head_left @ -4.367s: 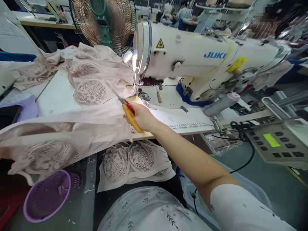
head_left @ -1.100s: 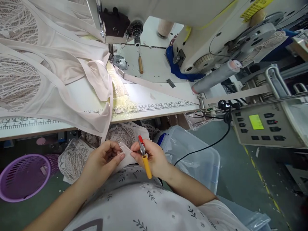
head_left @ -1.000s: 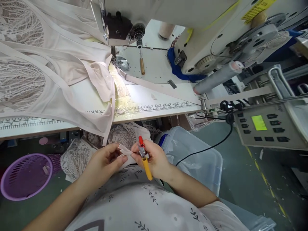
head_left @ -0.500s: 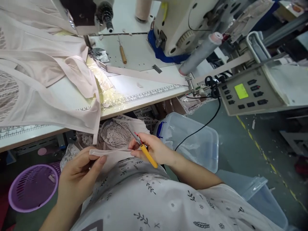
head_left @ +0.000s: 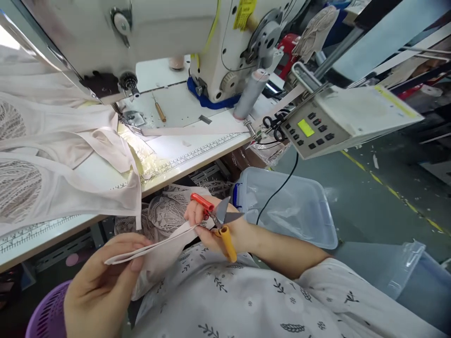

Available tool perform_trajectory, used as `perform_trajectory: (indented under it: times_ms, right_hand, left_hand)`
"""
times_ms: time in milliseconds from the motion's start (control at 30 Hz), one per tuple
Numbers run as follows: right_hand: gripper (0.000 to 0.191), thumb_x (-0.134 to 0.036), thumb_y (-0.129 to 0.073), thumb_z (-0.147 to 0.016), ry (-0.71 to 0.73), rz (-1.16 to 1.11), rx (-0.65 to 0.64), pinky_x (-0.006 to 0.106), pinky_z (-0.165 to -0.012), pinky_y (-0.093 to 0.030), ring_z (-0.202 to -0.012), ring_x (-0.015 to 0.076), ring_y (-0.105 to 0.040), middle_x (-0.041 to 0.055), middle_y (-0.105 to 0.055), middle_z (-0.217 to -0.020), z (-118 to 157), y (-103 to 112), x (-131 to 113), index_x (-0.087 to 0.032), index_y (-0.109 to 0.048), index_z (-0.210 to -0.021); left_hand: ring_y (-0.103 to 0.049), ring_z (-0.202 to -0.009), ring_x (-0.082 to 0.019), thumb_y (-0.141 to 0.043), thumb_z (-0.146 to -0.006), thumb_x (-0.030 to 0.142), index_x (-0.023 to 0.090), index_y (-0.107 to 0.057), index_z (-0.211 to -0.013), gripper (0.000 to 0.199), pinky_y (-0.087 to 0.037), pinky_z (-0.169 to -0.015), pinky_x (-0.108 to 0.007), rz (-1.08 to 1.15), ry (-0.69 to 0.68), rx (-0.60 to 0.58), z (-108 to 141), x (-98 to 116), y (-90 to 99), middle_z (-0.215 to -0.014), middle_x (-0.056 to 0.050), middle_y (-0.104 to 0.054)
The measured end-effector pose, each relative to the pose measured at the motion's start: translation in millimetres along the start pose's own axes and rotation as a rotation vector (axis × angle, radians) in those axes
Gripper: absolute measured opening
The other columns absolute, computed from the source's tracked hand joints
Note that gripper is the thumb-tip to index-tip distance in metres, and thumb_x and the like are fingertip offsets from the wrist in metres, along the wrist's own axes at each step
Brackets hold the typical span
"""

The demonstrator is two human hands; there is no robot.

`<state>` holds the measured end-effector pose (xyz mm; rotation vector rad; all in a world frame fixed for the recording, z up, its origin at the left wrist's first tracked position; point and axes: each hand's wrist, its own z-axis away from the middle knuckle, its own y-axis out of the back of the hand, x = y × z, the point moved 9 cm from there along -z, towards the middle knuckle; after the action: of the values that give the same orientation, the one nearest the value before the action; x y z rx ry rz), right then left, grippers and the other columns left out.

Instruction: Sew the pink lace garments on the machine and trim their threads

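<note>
My left hand point(head_left: 102, 286) pinches the folded edge of a pale pink fabric piece point(head_left: 165, 246) between thumb and fingers. The far end of that edge is gripped by my right hand point(head_left: 209, 237), level with the lap. Also in the right hand are thread snips point(head_left: 229, 244) with one red and one yellow handle; their blades are spread and point right, over the wrist. Past the hands, a pink lace garment point(head_left: 165, 211) hangs below the table edge. How the right fingers hold the snips is partly hidden.
A sewing machine point(head_left: 169, 35) stands on the table, with pale bra pieces point(head_left: 95, 197) overhanging at left. A control box point(head_left: 317, 126) juts out at right. On the floor are a clear plastic bin point(head_left: 292, 202) and a purple basket point(head_left: 45, 314). A black cable point(head_left: 282, 192) hangs down.
The snips have turned in my right hand: their blades pointed up-left and now point right, spread apart. My left hand is lower and nearer, with the fabric edge slanting. The view has shifted.
</note>
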<state>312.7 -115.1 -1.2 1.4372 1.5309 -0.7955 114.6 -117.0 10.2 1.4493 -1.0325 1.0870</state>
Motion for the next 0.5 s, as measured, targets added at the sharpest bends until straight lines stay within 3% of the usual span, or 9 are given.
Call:
perform_trajectory:
  times_ms: [167, 367, 433, 500]
  right_hand:
    - [0.016, -0.015, -0.055, -0.077, -0.017, 0.068, 0.103, 0.030, -0.066, -0.047, -0.070, 0.0149, -0.056, 0.0007, -0.054, -0.079, -1, 9, 0, -0.023, -0.041, -0.081]
    - [0.014, -0.022, -0.055, -0.078, -0.200, 0.291, 0.170, 0.029, -0.064, -0.045, -0.068, 0.0148, -0.053, 0.0007, -0.054, -0.076, 8, 12, 30, -0.022, -0.041, -0.079]
    - [0.015, -0.023, -0.054, -0.079, -0.261, 0.303, 0.128, 0.029, -0.063, -0.045, -0.068, 0.0148, -0.053, 0.0011, -0.055, -0.077, 11, 10, 40, -0.022, -0.039, -0.077]
    - [0.016, -0.021, -0.054, -0.077, -0.299, 0.303, 0.039, 0.029, -0.063, -0.045, -0.069, 0.0150, -0.053, 0.0018, -0.055, -0.078, 10, 5, 45, -0.022, -0.038, -0.076]
  left_hand:
    - [-0.063, -0.081, -0.018, -0.073, -0.075, 0.024, 0.025, -0.066, -0.076, 0.006, -0.054, -0.071, -0.027, 0.174, -0.015, -0.115, -6, -2, -16.4, -0.085, -0.001, -0.068]
    - [-0.063, -0.079, -0.016, -0.078, -0.070, 0.032, 0.024, -0.066, -0.072, 0.014, -0.052, -0.064, -0.022, 0.336, 0.236, -0.137, -11, -69, -24.5, -0.084, 0.000, -0.069]
    - [-0.064, -0.076, -0.016, -0.075, -0.071, 0.032, 0.021, -0.065, -0.070, 0.015, -0.052, -0.064, -0.021, 0.283, 0.280, -0.238, -10, -88, -27.5, -0.081, -0.001, -0.069]
    - [-0.064, -0.071, -0.016, -0.071, -0.075, 0.032, 0.018, -0.064, -0.072, 0.015, -0.052, -0.061, -0.023, 0.133, 0.286, -0.428, -10, -96, -31.5, -0.076, -0.003, -0.068]
